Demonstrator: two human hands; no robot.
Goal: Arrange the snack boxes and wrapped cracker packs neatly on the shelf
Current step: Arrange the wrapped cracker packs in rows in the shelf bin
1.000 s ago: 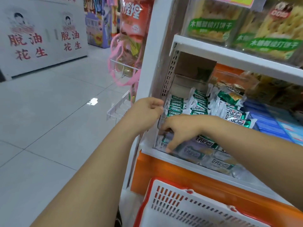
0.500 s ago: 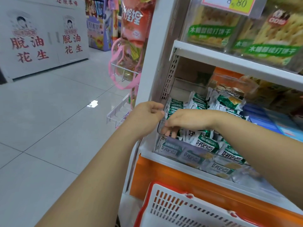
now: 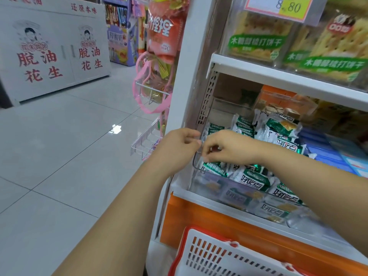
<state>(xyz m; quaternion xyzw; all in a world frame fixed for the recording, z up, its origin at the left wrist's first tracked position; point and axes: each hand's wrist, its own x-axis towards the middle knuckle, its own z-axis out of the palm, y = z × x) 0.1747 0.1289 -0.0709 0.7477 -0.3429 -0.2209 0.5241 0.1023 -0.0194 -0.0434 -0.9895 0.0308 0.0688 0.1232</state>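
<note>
My left hand (image 3: 179, 145) pinches the side wall of the clear bin (image 3: 194, 163). My right hand (image 3: 229, 149) has lifted off the green cracker packs (image 3: 253, 178), now just under my curled fingers. Holding something? I can't tell. The front packs look settled.

A white cabinet (image 3: 53, 56) printed with red Chinese characters stands across a glossy white tiled floor (image 3: 59, 166); a purple display stand (image 3: 121, 36) sits just beyond it; a pink-handled gift bag (image 3: 157, 76) hangs above a white wire rack (image 3: 147, 142); a red-and-white plastic basket (image 3: 219, 255) fills the bottom edge; a price tag (image 3: 278, 6) at top reads 8.80.
</note>
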